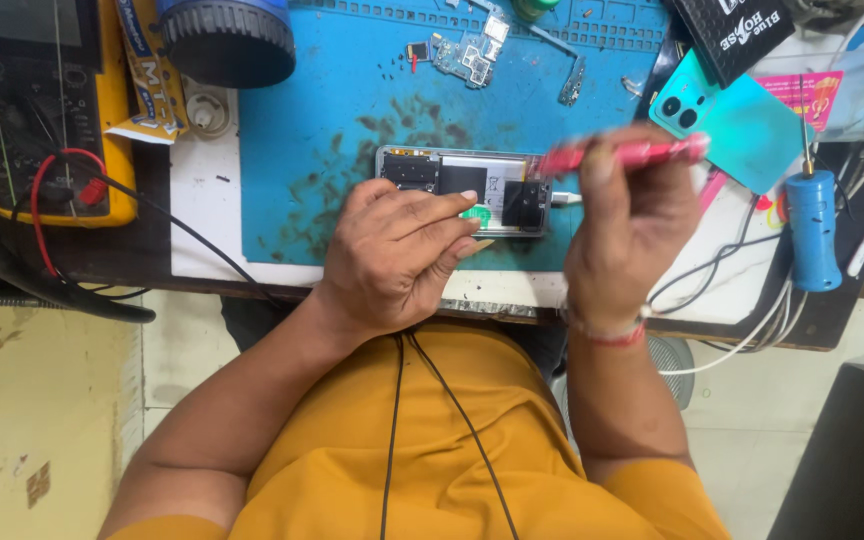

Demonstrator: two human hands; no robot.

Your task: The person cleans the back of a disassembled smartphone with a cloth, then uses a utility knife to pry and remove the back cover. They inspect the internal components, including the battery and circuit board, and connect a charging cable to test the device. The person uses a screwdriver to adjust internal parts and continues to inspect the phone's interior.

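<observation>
Pale worn floor (42, 420); dark-edged white workbench (202, 210); bright even light.

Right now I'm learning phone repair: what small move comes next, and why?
Probably lower the red tool toward the opened phone. The right hand holds it raised and blurred above the phone, while the left hand rests on the phone, steadying it.

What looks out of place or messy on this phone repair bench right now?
The blue mat carries dark smudges above the opened phone, with tiny specks scattered around. A loose circuit board lies apart near the mat's top edge. The left hand rests on the phone; the right hand holds a red tool.
</observation>
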